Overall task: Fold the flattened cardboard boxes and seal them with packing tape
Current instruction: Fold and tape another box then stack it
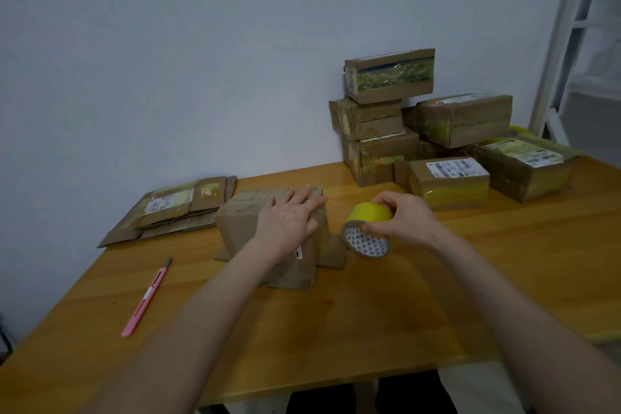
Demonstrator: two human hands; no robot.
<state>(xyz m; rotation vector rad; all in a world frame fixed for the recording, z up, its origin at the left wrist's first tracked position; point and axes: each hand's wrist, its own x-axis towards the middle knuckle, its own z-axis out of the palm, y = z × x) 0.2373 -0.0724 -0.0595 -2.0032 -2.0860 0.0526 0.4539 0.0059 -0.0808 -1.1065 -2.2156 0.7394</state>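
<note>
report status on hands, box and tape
Left hand flat on the folded brown cardboard box. Right hand grips the yellow packing tape roll beside it. Nothing in the way; pink utility knife lies apart, left on the wooden table.

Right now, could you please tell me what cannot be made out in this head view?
In the head view:
Top seam of the brown cardboard box: covered by the left hand.
Loose end of the yellow packing tape roll: hidden under the right hand.
Print on the white shipping label: too small, blurred.
Blade of the pink utility knife: too small to tell.
</note>
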